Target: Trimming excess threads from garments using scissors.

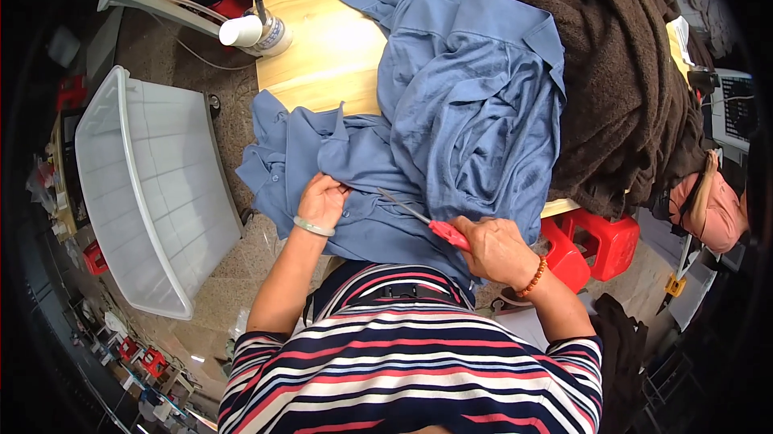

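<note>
Two bare hands (324, 202) (499, 250) are working at one table (322, 47) with one red-handled tool (448, 233), one bangle (314, 227) and one beaded bracelet (533, 278); one whitish bin (177, 160) is standing left, two red stools (609, 249) right.

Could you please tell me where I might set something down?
The bare tabletop between the jar and the blue clothing looks free. It is crowded farther right by dark brown cloth, and nearer by the left hand, right hand and red-handled tool.

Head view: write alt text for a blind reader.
The person's right hand holds a red-handled pointed tool over blue clothing, while the left hand touches it. Brown fabric lies to the right on a pale table.
</note>
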Available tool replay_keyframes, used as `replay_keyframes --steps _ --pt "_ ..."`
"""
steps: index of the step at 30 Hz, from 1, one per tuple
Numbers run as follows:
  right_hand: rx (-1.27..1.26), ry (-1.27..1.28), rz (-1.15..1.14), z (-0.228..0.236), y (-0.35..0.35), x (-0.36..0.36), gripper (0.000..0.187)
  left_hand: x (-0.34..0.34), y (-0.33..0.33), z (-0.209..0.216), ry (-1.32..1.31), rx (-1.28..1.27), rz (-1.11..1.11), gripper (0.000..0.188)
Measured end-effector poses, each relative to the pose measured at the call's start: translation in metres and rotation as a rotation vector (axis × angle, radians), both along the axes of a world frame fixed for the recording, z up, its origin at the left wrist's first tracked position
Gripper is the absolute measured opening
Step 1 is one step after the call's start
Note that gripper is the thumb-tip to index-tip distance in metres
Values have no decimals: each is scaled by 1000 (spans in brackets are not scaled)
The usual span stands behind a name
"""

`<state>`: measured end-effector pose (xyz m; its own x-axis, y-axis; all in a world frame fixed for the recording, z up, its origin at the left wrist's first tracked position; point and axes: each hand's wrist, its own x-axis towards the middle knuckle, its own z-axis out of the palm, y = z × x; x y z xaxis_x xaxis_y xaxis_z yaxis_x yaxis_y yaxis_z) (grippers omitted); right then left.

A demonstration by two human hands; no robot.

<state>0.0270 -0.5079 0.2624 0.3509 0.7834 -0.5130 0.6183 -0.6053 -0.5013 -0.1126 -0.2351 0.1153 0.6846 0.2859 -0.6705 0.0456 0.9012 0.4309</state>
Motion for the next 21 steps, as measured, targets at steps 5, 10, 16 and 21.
replay_keyframes --steps 5,10,16,21 --pt "66 -19 94 -7 33 -1 20 -14 4 -13 -115 -47 13 18" --pt "217 -115 98 -32 81 11 15 -8 0 -21 -43 -17 20 14" --pt "68 -84 202 -21 52 15 15 -3 4 -21 66 -90 90 14" --pt "40 -95 169 -8 52 15 14 -2 4 -22 51 -41 80 14"
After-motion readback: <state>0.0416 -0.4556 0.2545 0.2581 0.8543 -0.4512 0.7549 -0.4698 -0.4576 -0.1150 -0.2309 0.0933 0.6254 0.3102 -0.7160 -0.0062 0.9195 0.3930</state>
